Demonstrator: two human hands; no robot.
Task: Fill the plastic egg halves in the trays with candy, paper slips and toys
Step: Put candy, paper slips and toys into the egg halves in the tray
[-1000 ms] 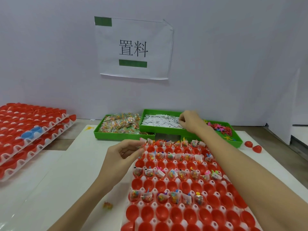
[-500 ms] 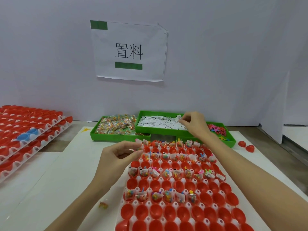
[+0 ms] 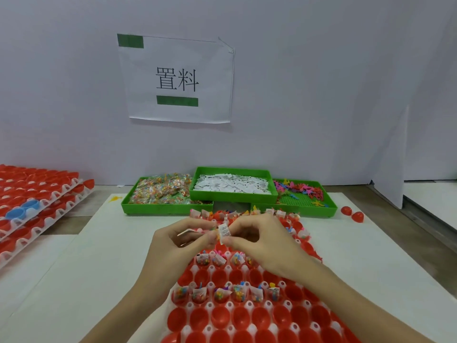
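Just above the middle of the frame the two hands meet over the far half of the white tray of red egg halves (image 3: 247, 315). The right hand (image 3: 262, 246) pinches a white printed paper slip (image 3: 224, 231) between its thumb, at the slip's lower end, and its index finger, curled over the upper end; the other fingers are curled loosely behind. The slip stands nearly upright, its long axis running top to bottom in the frame with a slight lean to the left, printed face toward the camera. The left hand (image 3: 178, 246) is curled as well, its fingertips (image 3: 210, 237) touching or just beside the slip's left edge. It also holds what looks like more slips, a thin pale edge (image 3: 186, 232) pointing toward the left; how many cannot be told.

Below the hands, two rows of egg halves hold candy packets and slips, with bare red halves between and beneath them.

Across the middle of the frame stand three green trays on the bench (image 3: 74, 280): the candy tray (image 3: 158, 206) at left, the slip tray (image 3: 235, 196) raised in the centre, the toy tray (image 3: 309, 209) at right. Two loose red egg halves (image 3: 352, 214) lie at right. Stacked trays of red halves (image 3: 37, 194) fill the left edge, with two blue halves (image 3: 23, 210) among them. A paper sign (image 3: 176, 79) hangs on the wall in the upper part of the frame.
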